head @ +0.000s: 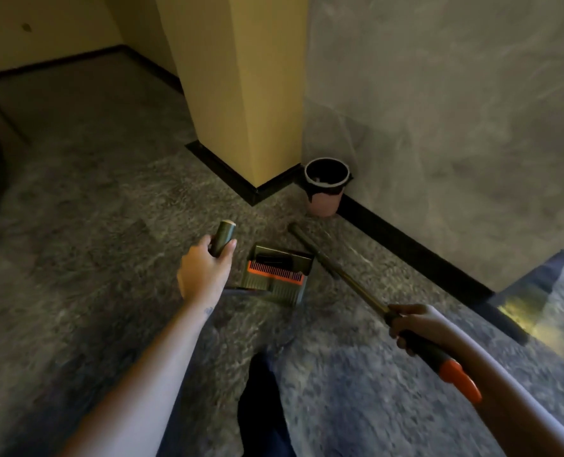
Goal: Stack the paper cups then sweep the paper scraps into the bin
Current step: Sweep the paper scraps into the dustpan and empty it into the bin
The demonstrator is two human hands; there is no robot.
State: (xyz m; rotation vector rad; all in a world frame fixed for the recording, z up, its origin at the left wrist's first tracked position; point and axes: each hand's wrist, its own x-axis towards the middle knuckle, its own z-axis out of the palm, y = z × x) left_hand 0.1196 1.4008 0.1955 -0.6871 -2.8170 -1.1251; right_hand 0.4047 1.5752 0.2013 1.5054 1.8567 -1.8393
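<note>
We noted a yellow pillar (241,94) meeting a grey marble wall (439,110), with black skirting along both. The bin (323,206), pink with a black liner, stood in that corner on the speckled floor (76,225), well ahead of both hands. The left hand (205,272) gripped the dustpan handle (223,235); the dustpan (277,275) sat just right of it. The right hand (412,324) curled round the broom stick (340,278), which slanted toward the bin. We could not make out scraps through the blur.

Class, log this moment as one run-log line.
left hand: grips dustpan handle | right hand: grips broom handle | bin: in wall corner
</note>
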